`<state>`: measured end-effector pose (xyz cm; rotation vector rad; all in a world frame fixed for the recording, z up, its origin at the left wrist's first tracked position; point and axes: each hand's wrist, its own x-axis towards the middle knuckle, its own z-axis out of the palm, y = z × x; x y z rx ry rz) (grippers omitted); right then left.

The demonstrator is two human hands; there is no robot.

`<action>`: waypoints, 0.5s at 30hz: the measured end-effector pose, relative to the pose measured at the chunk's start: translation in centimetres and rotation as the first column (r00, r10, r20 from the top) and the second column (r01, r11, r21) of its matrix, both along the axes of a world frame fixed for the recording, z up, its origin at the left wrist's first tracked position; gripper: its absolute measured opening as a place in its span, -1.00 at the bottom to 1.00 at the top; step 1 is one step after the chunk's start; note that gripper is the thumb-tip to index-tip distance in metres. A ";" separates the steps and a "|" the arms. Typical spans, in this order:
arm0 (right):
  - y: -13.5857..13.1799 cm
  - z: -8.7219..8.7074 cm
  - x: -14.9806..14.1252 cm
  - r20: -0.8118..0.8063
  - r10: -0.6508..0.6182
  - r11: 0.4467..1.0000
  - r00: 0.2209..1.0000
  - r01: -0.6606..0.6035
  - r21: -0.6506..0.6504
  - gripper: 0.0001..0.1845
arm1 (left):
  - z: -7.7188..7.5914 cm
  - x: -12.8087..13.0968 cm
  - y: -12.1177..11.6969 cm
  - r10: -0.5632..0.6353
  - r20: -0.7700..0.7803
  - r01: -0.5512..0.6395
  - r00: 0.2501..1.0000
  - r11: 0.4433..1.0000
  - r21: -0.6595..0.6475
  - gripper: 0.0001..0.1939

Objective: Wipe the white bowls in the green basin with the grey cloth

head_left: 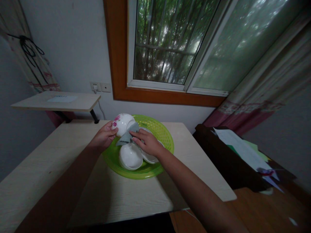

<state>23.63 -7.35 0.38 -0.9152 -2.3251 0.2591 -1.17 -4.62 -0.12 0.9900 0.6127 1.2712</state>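
My left hand (106,135) grips a white bowl (123,122) with pink flowers by its rim, tilted on its side above the left part of a green plastic basket (141,176). Against the bowl's underside lies a grey-green cloth (126,137), which my right hand (147,141) holds with its fingers pressed on it. Inside the basket, a second white bowl (131,157) sits just below the cloth. More white dishes (151,158) lie partly hidden under my right hand.
The basket stands on a pale wooden table (131,197). A raised shelf (55,101) bearing a paper is at the back left, near wall sockets (100,87). Behind is a barred window (170,45). To the right, papers (243,149) lie on a dark piece of furniture (223,158).
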 end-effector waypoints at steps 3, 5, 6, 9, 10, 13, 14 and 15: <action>0.0 0.0 -0.1 0.030 -0.036 0.999 0.999 0.036 0.009 -0.48 | -0.1 0.1 0.0 -0.038 -0.011 0.038 0.999 0.999 -0.011 -0.51; 0.2 -0.1 -0.1 0.053 -0.099 0.995 0.994 0.099 0.011 -0.44 | -0.1 0.2 -0.1 -0.043 -0.022 0.043 0.999 0.999 -0.010 -0.50; 0.3 -0.2 -0.2 0.061 -0.133 0.991 0.989 0.132 0.010 -0.42 | 0.0 0.3 -0.2 -0.042 -0.026 0.042 0.999 0.999 -0.007 -0.49; 0.7 -0.5 -0.3 0.057 -0.211 0.977 0.976 0.211 -0.002 -0.40 | 0.0 0.3 -0.3 -0.020 -0.023 0.020 1.000 1.000 0.010 -0.50; 0.8 -0.6 -0.3 0.046 -0.227 0.974 0.973 0.227 -0.007 -0.41 | 0.0 0.3 -0.3 -0.008 -0.017 0.009 1.000 1.000 0.014 -0.51; 0.9 -0.7 -0.3 0.020 -0.237 0.971 0.971 0.237 -0.028 -0.47 | -0.2 0.1 -0.2 0.031 0.000 -0.031 1.000 0.999 0.020 -0.52; 0.9 -0.7 -0.3 0.015 -0.224 0.974 0.975 0.224 -0.037 -0.48 | -0.2 0.1 -0.2 0.038 0.000 -0.038 0.999 0.999 0.019 -0.52; 0.8 -0.7 -0.2 0.010 -0.201 0.978 0.979 0.202 -0.045 -0.49 | -0.2 0.1 -0.2 0.042 -0.003 -0.042 0.999 0.999 0.018 -0.52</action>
